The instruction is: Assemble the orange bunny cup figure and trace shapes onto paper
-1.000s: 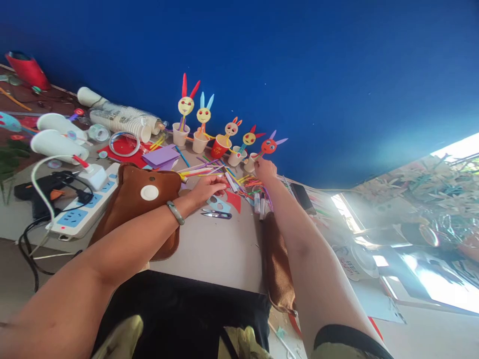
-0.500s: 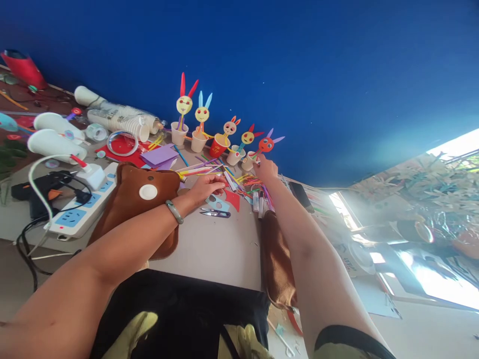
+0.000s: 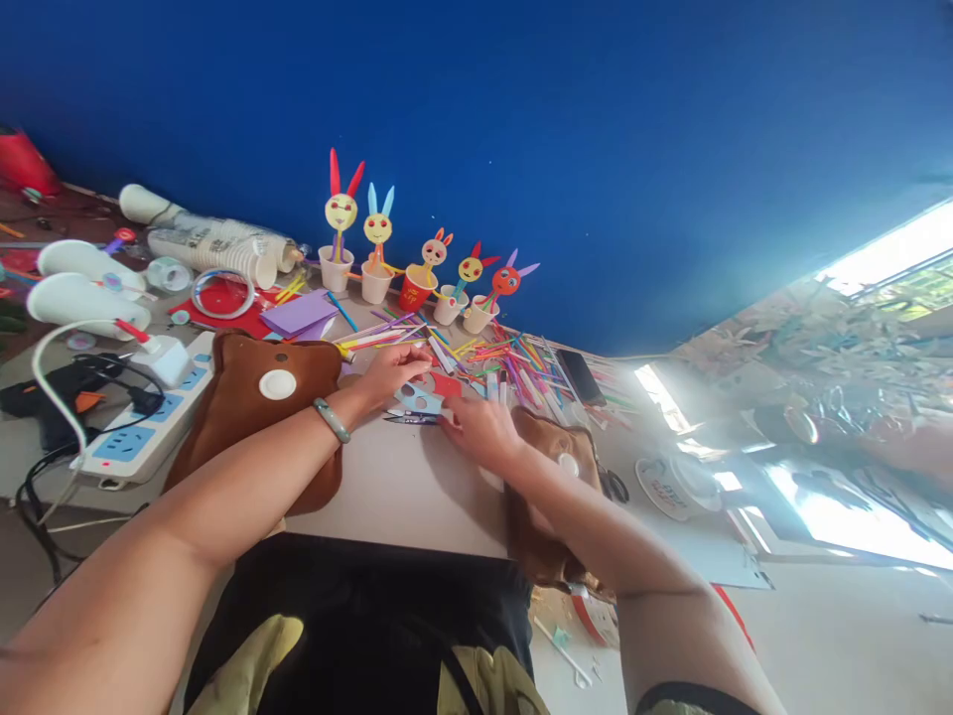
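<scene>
My left hand (image 3: 388, 373) lies on the table with fingers curled over a light blue paper cut-out (image 3: 418, 399) and red paper scraps. My right hand (image 3: 480, 431) rests palm down just right of it, its fingertips at small scissors (image 3: 408, 419); its fingers are bent and partly hidden. Behind them a row of paper cups with rabbit-faced sticks stands against the blue wall, from the tall red-eared one (image 3: 340, 212) to the orange one with purple ears (image 3: 507, 281). Coloured sticks (image 3: 513, 359) lie scattered in front of the cups.
A brown plush pad (image 3: 260, 397) lies under my left forearm, another (image 3: 555, 497) under my right. A white power strip (image 3: 141, 417), a black glue gun (image 3: 45, 397), stacked paper cups (image 3: 215, 253) and a tape roll (image 3: 221, 291) sit at the left. A phone (image 3: 575, 375) lies right.
My right hand has drawn back from the orange rabbit cup at the wall to the table beside the scissors. The left hand has stayed put. The view has shifted slightly.
</scene>
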{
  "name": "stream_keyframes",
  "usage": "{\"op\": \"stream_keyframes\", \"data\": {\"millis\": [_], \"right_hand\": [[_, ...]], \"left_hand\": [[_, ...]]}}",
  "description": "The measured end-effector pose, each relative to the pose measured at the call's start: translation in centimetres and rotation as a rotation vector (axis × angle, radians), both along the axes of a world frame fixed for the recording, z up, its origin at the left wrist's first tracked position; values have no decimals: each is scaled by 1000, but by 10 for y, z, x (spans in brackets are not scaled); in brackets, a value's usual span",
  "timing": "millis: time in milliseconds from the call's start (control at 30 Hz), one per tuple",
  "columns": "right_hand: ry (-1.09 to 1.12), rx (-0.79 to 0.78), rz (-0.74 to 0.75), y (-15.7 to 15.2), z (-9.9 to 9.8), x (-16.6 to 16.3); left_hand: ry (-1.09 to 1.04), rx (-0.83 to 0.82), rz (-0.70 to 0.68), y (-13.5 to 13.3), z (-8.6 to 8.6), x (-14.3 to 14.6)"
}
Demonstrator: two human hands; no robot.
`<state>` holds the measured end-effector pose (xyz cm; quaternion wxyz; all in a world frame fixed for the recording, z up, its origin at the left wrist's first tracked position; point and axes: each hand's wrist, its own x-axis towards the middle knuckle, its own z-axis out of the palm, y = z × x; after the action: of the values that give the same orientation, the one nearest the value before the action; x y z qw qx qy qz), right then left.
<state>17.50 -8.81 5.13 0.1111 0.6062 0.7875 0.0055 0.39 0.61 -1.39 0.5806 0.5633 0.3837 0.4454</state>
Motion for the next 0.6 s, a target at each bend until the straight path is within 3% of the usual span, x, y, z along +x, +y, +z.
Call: {"op": "stream_keyframes", "data": {"millis": [167,300,433,600], "right_hand": [[68,-35,68,-30,-12,-2],[169,63,35,-20,-38,2],[381,179,11,-4,-67,6],[667,256,-14,6,-81,9]], "left_hand": [[162,264,34,4,-14,-1],[320,446,77,4,-15,-4],[400,501,117,5,-11,-7],[480,577,166,7,-9,-9]]}}
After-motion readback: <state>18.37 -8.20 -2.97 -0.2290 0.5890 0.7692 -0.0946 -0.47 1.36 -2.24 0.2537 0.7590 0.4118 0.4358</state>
